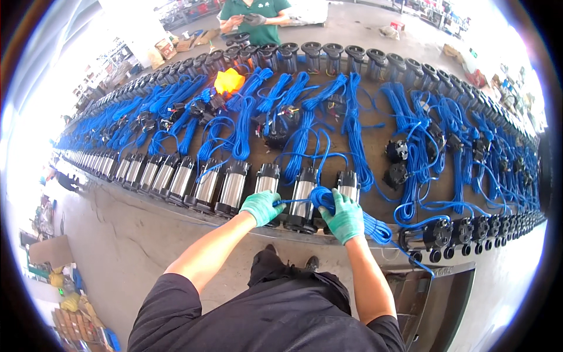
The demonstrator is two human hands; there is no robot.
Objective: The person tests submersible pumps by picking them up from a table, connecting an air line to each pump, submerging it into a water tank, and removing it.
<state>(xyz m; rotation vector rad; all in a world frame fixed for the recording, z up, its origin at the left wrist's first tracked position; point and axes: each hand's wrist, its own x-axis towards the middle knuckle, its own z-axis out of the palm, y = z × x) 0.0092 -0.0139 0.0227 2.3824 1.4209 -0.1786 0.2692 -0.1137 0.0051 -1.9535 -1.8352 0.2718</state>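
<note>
My left hand (263,207), in a green glove, is closed on a strand of blue cable at the table's front edge. The strand runs taut to the right, across a silver-and-black cylindrical pump body (304,192). My gloved right hand (345,217) grips a coiled bundle of blue cable (377,229). A loop of it shows left of that hand, and the folded bundle sticks out to its right. Behind the right hand stands another pump body (348,180), partly hidden. A loose cable end hangs over the table edge at the right.
Rows of pump bodies line the front edge and the far edge (333,51) of the long table (375,146). Blue cable bundles (241,135) cover its middle. An orange-yellow object (229,81) lies among them. Across the table stands a person in a green shirt (258,23).
</note>
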